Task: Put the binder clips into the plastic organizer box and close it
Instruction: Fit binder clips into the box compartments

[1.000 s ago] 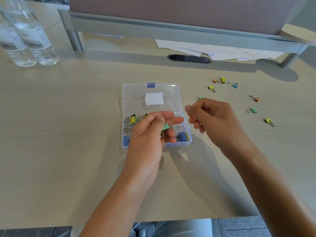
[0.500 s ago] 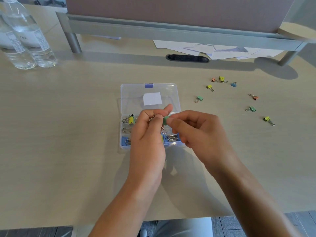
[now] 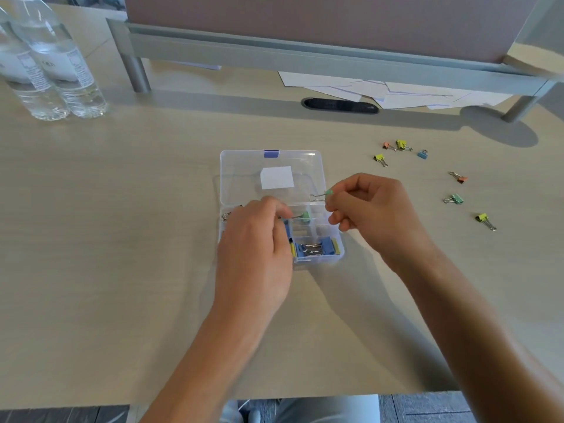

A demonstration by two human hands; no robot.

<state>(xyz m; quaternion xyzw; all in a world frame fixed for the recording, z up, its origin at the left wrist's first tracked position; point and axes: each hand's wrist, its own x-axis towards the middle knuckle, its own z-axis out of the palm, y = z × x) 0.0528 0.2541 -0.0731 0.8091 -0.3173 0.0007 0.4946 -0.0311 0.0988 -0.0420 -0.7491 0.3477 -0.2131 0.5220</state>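
The left hand (image 3: 256,248) is pinching a green clip (image 3: 304,217) by its wire, lowering it into the open box (image 3: 317,261). The right hand (image 3: 366,206) is pinching another clip (image 3: 328,193) just above, waiting its turn. Farther right, loose clips (image 3: 454,199) are lying scattered.

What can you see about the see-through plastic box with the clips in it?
The plastic organizer box is clear and rectangular, lying open on the table. Its lid is folded back flat, with a blue latch on the far edge and a white label. Dividers split the base into compartments holding blue, yellow and green clips. The left hand covers its left side.
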